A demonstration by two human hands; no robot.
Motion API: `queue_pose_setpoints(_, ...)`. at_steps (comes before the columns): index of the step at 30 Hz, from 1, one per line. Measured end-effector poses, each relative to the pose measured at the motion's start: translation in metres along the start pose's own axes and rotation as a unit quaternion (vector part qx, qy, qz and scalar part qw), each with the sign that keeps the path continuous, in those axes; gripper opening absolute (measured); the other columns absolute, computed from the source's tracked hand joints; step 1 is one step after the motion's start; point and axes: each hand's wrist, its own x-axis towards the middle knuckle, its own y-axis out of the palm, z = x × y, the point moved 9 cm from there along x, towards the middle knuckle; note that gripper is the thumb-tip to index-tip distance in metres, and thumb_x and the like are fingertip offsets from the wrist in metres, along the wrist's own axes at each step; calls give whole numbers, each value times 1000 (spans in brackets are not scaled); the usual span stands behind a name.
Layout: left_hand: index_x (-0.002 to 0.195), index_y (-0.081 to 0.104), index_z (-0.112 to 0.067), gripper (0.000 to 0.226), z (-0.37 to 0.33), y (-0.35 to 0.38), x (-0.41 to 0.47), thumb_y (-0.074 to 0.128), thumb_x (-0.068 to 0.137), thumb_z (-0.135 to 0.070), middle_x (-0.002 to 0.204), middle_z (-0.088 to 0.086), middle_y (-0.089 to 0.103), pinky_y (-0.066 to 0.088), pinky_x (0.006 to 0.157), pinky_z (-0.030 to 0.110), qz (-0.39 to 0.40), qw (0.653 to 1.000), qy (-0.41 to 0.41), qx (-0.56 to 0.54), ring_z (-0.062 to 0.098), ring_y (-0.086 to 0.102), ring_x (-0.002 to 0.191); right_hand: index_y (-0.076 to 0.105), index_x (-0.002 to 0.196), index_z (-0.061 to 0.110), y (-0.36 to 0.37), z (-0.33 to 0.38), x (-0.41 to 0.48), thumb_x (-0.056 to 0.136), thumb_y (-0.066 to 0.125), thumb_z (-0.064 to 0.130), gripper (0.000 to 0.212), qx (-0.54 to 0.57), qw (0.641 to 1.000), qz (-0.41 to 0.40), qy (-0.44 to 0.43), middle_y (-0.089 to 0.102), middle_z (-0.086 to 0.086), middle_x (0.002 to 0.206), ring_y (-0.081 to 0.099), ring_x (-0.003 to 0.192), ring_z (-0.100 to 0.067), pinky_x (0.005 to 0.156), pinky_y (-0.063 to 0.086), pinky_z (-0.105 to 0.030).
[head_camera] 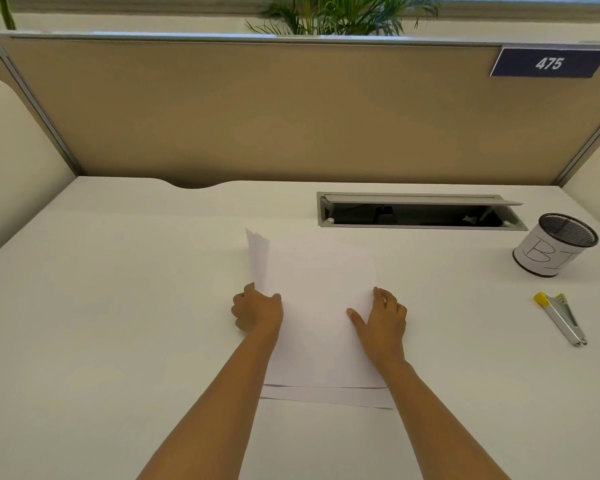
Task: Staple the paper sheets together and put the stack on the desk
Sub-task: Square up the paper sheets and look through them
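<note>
I'm seeing a tabletop (118,306) carrying paper sheets (319,306) at its middle, their far edge possibly raised; a stapler (561,318) is lying well right, a mesh cup (555,245) standing behind it.

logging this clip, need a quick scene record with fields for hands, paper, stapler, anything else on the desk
left hand: grips left edge of the paper sheets, raised there
right hand: holds right edge, thumb on top
paper sheets: on the desk, near edges not lined up
stapler: lying flat far right, untouched
cup: mesh, upright, beyond the stapler
cable hatch: lid open
</note>
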Motion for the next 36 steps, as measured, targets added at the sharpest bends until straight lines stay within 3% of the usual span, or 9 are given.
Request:
queue_pose_setpoints(6, 127, 46, -5, 41, -7, -1, -9, 58, 89, -12, 126, 18, 57, 47, 90, 43, 22, 997, 52, -60, 39, 57, 111, 24, 144, 8, -1, -2, 2, 89, 54, 43, 72, 8, 1000, 4, 0, 28, -9, 150, 28, 133, -28, 106, 30, -35)
queue_pose_setpoints(16, 137, 44, -11, 44, 4, -11, -4, 51, 94, -14, 136, 10, 53, 42, 100, 38, 100, 976, 74, -180, 32, 51, 121, 30, 142, 6, -10, -6, 2, 88, 56, 42, 70, 116, 992, -22, 53, 37, -14, 144, 31, 130, -32, 107, 27, -38)
queue_pose_setpoints(21, 138, 42, -13, 46, 11, -17, 2, 52, 94, -18, 138, 6, 51, 40, 105, 44, 135, 967, 51, -211, 30, 49, 124, 29, 143, 7, -7, -9, 5, 87, 57, 43, 72, 165, 984, 2, 61, 38, -14, 144, 30, 133, -33, 108, 27, -42)
queue_pose_setpoints(23, 138, 43, -15, 47, 12, -18, 2, 54, 92, -19, 137, 5, 52, 40, 106, 47, 154, 962, 41, -223, 29, 49, 124, 32, 142, 10, -6, -9, 4, 86, 59, 42, 70, 237, 969, 17, 68, 43, -11, 141, 36, 130, -29, 107, 33, -41)
queue_pose_setpoints(27, 128, 51, -17, 34, 1, -22, -2, 52, 93, -16, 123, 1, 59, 44, 101, 44, 182, 950, 65, -245, 27, 56, 113, 41, 137, 19, -12, 5, -2, 87, 61, 38, 57, 414, 905, 69, 69, 54, 1, 129, 51, 110, -15, 90, 40, -28)
queue_pose_setpoints(29, 127, 51, -21, 32, -10, -26, -6, 49, 95, -17, 118, -3, 59, 46, 96, 40, 198, 943, 93, -250, 24, 58, 110, 39, 138, 21, -19, 12, 1, 87, 61, 35, 58, 441, 892, 79, 54, 53, 4, 126, 50, 109, -14, 89, 40, -28)
queue_pose_setpoints(33, 136, 43, -22, 39, -30, -31, -14, 47, 97, -24, 130, -2, 56, 43, 103, 44, 236, 926, 136, -261, 23, 55, 118, 37, 138, 24, -45, 17, 11, 86, 64, 27, 59, 469, 880, 63, 33, 53, 4, 122, 54, 108, -16, 83, 46, -28)
queue_pose_setpoints(36, 133, 44, -24, 37, -45, -33, -22, 49, 96, -24, 125, -4, 58, 48, 93, 37, 279, 907, 153, -275, 19, 58, 112, 42, 135, 27, -69, 22, 16, 85, 65, 23, 54, 500, 865, 50, 8, 62, 9, 108, 62, 95, -10, 73, 53, -23)
